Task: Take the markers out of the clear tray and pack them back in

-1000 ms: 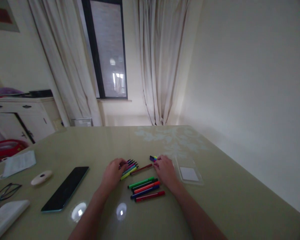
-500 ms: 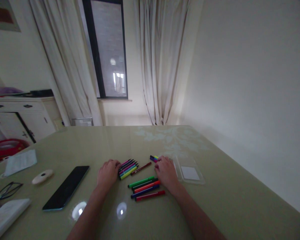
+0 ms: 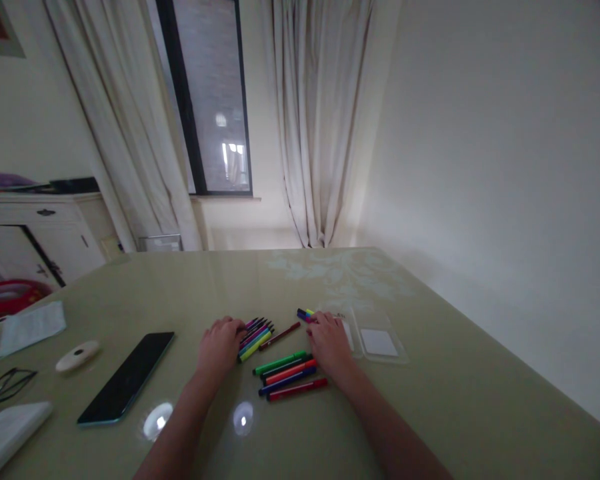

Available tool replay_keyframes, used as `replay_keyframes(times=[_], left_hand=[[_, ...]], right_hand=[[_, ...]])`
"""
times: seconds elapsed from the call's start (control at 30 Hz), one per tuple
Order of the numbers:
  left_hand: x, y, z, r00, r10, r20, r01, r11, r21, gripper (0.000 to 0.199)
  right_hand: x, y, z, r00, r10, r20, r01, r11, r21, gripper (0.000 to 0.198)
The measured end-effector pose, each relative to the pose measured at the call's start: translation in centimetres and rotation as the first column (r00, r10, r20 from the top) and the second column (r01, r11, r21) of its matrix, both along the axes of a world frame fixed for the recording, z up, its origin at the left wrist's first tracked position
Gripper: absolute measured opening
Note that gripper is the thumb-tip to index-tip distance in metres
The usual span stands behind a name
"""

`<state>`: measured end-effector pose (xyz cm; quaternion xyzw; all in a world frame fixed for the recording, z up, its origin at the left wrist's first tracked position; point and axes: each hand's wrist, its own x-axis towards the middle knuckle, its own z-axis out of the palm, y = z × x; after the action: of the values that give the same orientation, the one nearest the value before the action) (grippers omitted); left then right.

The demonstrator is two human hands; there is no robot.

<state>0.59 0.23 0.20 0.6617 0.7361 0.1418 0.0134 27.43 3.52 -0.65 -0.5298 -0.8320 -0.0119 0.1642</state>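
My left hand (image 3: 223,343) curls its fingers round the left ends of a bundle of felt-tip pens (image 3: 255,340), dark, purple, blue and yellow-green, lying side by side. With fingers bent, my right hand (image 3: 329,339) grips a few more felt-tip pens (image 3: 304,314), whose blue, purple and yellow ends poke out at its left; the rest of them is hidden. A clear plastic case (image 3: 379,342) lies open beside and partly under that hand. Between the hands is a single dark red pen (image 3: 280,336). Nearer me lies a loose row of green, black, orange, blue and red pens (image 3: 287,375).
To the left lie a black phone (image 3: 127,378), a white oval object (image 3: 77,357), eyeglasses (image 3: 7,388), a white box-like object (image 3: 13,437) and a pale folded sheet (image 3: 31,328). A wall (image 3: 505,220) runs along the table's right side.
My left hand has shifted slightly right, closer against the pen bundle. My right hand stays by the case, its fingers slightly moved. The view has turned a little; the loose pens lie as before.
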Motion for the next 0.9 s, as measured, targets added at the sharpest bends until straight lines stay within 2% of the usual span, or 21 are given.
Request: replay_keyframes(times=[0.17,0.3,0.4,0.5,0.6,0.7,0.8,0.9], left_hand=[[0.0,-0.2,-0.3,0.998,0.039,-0.038,-0.04,0.999,-0.028,0.025],[-0.1,-0.2,-0.6,0.997,0.053,-0.047,-0.055,0.997,-0.046,0.02],[-0.3,-0.1,-0.9,0.998,0.051,-0.039,-0.053,0.998,-0.044,0.017],[-0.3,0.0,-0.9,0.998,0.062,-0.022,-0.062,0.997,-0.034,0.017],[0.0,0.1,-0.5,0.999,0.042,0.009,-0.042,0.999,-0.014,0.018],[0.5,0.0,0.0,0.998,-0.047,0.045,0.047,0.999,0.0,0.018],[1.0,-0.2,0.2,0.992,-0.111,0.055,0.111,0.994,-0.001,0.017],[1.1,-0.2,0.1,0.994,-0.101,0.048,0.101,0.995,-0.001,0.018]], right_hand=[[-0.7,0.0,-0.1,0.991,0.06,-0.119,-0.064,0.998,-0.023,0.018],[-1.2,-0.2,0.2,0.919,0.099,-0.381,-0.127,0.991,-0.047,0.014],[-1.2,-0.1,0.6,0.793,0.144,-0.592,-0.198,0.98,-0.026,0.012],[-0.7,0.3,1.0,0.622,0.159,-0.767,-0.244,0.97,0.003,0.019],[0.2,1.2,1.1,0.447,0.097,-0.889,-0.227,0.974,-0.008,0.026],[1.0,2.1,0.9,0.293,0.021,-0.956,-0.226,0.973,-0.048,0.032],[1.4,2.6,0.9,0.206,-0.006,-0.979,-0.258,0.964,-0.06,0.035],[1.4,2.5,1.1,0.172,-0.009,-0.985,-0.299,0.952,-0.061,0.036]])
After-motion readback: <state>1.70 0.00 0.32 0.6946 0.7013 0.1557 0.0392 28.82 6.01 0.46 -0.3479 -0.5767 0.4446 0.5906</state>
